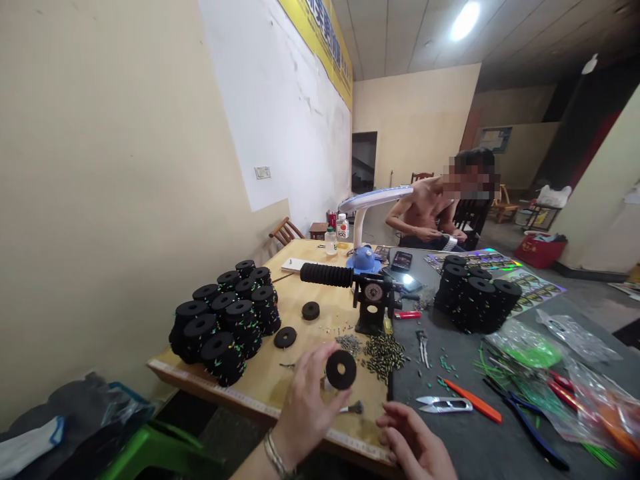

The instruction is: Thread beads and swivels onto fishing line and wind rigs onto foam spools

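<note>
Two surfaces meet here: a pale wooden surface [240, 400] with a measuring strip along its near edge, and a dark grey surface [450, 437] beside it. Stacks of black foam discs [225, 320] crowd the wooden one, and more stacks of black foam discs [475, 297] stand on the grey one. At the right, crinkled clear plastic bags [525, 343] hold green and orange-red items, too blurred to identify. A black bench-mounted winder [373, 297] with a ribbed foam grip stands near the join, beside a heap of small dark beads [383, 353].

The left hand [305, 413], a metal bracelet [275, 453] at its wrist, grasps a single black foam disc [341, 369] at the fingertips, raised over the wooden surface's near edge. The disc looks light and slightly springy, best held by its rim, clear of its central hole. The right hand [415, 443] is relaxed and loosely curled, holding nothing visible.
</note>
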Demonstrator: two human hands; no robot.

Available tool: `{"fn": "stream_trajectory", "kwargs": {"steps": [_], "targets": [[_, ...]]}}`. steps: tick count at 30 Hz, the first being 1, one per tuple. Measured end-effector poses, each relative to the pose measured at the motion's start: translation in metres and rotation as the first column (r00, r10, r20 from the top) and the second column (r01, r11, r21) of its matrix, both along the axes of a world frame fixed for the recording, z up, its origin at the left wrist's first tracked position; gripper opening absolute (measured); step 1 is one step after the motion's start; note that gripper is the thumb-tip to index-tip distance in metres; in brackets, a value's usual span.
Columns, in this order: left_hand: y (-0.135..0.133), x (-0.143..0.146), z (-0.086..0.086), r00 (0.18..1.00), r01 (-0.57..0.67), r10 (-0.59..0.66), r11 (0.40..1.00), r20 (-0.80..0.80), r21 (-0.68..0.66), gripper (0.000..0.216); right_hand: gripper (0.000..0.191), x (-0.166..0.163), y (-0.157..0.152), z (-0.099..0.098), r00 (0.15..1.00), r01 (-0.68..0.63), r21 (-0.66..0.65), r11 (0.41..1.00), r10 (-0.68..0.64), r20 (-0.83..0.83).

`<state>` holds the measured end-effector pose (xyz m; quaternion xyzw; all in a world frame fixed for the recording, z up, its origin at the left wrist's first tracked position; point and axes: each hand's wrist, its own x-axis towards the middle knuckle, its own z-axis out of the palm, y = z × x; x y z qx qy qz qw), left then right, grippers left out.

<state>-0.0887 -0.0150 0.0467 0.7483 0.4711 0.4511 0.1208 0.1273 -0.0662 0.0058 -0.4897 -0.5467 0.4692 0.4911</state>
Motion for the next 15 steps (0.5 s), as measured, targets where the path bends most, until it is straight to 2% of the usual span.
{"fn": "stream_trajectory", "kwargs": {"steps": [2, 4, 5, 7, 9, 10, 11, 13, 15], "targets": [[-0.023, 0.013, -0.008, 0.995, 0.101, -0.100, 0.995, 0.017, -0.013, 0.056, 0.050, -0.017, 0.001, 0.009, 0.988, -0.057, -0.022, 0.998, 0.053, -0.144], [-0.039, 0.024, -0.017, 0.980, 0.197, -0.196, 0.980, 0.028, -0.018, 0.055, 0.045, -0.027, 0.003, 0.014, 0.979, -0.065, -0.062, 0.996, 0.052, -0.198], [-0.046, 0.028, -0.021, 0.978, 0.205, -0.204, 0.979, 0.052, -0.018, 0.054, 0.043, -0.029, 0.004, 0.015, 0.975, -0.055, -0.090, 0.994, 0.035, -0.218], [-0.056, 0.033, -0.028, 0.979, 0.131, -0.122, 0.990, 0.161, -0.047, 0.052, 0.043, -0.026, 0.003, 0.013, 0.965, -0.031, -0.165, 0.986, -0.013, -0.262], [-0.063, 0.034, -0.035, 0.952, 0.026, 0.036, 0.980, 0.305, -0.197, 0.046, 0.046, -0.020, 0.000, 0.007, 0.949, -0.012, -0.238, 0.971, -0.064, -0.310], [-0.066, 0.034, -0.039, 0.923, 0.029, 0.096, 0.948, 0.371, -0.317, 0.042, 0.047, -0.017, -0.002, 0.004, 0.942, -0.007, -0.263, 0.965, -0.082, -0.325], [-0.068, 0.034, -0.041, 0.892, 0.088, 0.129, 0.891, 0.434, -0.445, 0.037, 0.047, -0.015, -0.005, 0.000, 0.939, -0.003, -0.275, 0.961, -0.092, -0.333], [-0.070, 0.035, -0.044, 0.810, 0.309, 0.151, 0.711, 0.567, -0.632, 0.039, 0.044, -0.012, -0.012, -0.008, 0.942, -0.007, -0.265, 0.964, -0.083, -0.326], [-0.069, 0.039, -0.044, 0.687, 0.515, 0.200, 0.544, 0.698, -0.663, 0.047, 0.040, -0.011, -0.020, -0.013, 0.955, -0.028, -0.243, 0.970, -0.046, -0.292]]}}
